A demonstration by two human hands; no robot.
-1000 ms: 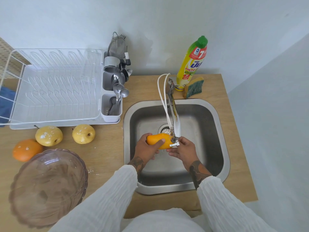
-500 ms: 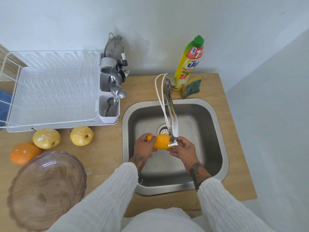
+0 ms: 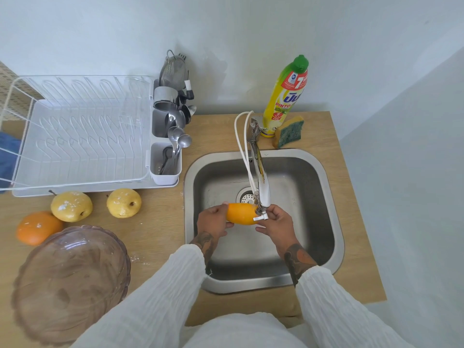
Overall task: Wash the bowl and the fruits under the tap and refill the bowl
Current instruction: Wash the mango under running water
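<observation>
I've got the orange fruit point(image 3: 241, 213) gripped in my left hand point(image 3: 213, 222) over the sink point(image 3: 326, 222), long axis left-right right under the tap point(image 3: 261, 187) spout, right hand point(image 3: 277, 223) touching its far end, fingers curled at the lever, grip unclear.

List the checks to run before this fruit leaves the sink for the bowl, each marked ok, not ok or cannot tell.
1. Fruit held firmly: left hand grips the orange fruit over the sink: ok.
2. Fruit under the spout of the tap: ok.
3. Water running: no stream visible: cannot tell.
4. Right hand free: its fingers are at the tap's lever: not ok.
5. Bowl ready: upright on the counter, holding no fruit: ok.
6. Other fruits washed: two yellow fruits and an orange lie on the counter with white specks: not ok.
</observation>
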